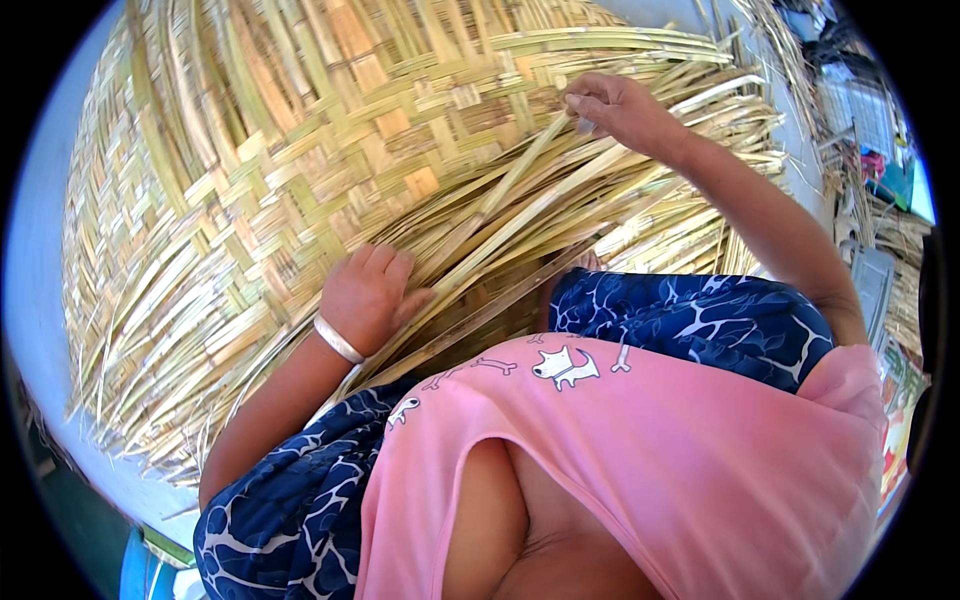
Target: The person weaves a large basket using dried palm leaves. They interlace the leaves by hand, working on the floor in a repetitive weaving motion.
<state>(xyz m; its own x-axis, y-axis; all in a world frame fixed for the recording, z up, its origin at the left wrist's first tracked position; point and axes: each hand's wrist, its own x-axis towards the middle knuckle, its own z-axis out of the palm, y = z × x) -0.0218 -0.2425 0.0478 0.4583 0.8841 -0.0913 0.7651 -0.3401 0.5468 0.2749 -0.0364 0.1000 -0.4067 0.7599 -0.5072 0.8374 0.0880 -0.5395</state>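
A large mat of flat, yellow-green plant strips (pixel 290 190) spreads in front of me, woven in a crossing pattern. My right hand (pixel 615 108) is closed at the mat's far right, its thumb and fingertips pinching the end of a pale strip (pixel 530 165). That strip slants down toward the left over a bundle of loose strips (pixel 560 210). Nearer and to the left, my left hand (pixel 368 298) presses on the mat beside the bundle's lower end. Its thumb is spread away from the fingers, and a white bangle (pixel 338 339) circles the wrist.
Loose strip ends (pixel 170 430) fray out along the mat's near left edge. Pale blue-grey floor (pixel 50 240) shows around the mat. More dry strips lie at the far right, near a grey plastic item (pixel 872 285). My patterned blue clothing (pixel 680 310) borders the mat's near side.
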